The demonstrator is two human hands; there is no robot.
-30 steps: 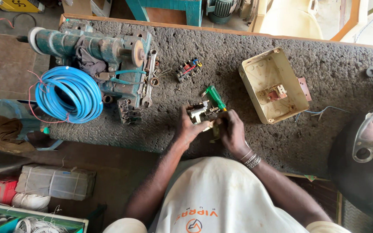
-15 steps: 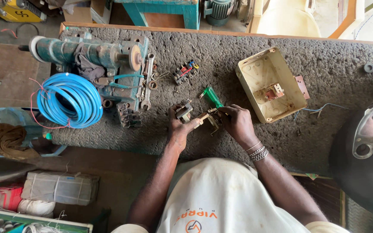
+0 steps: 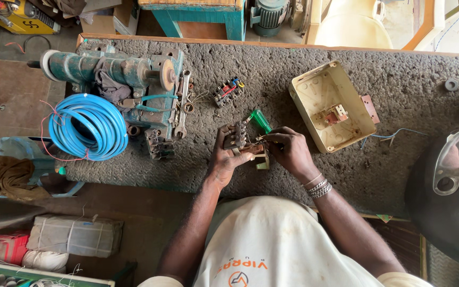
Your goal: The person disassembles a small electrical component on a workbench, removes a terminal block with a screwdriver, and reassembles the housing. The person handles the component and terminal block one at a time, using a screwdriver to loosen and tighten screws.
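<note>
Screwdriver (image 3: 262, 121) now more upright; green handle away from body

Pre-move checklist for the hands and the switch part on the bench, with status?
1. Left hand grips the switch part: ok.
2. Right hand on the part's right side, fingers pinched at it: ok.
3. Green screwdriver within reach, just beyond the part: ok; whether a hand holds it, cannot tell.
4. Open box apart from the hands, on the right: ok.
5. Blue wire coil away from the work, far left: ok.
6. Small screws or terminals on the part seated: cannot tell, too small.
</note>
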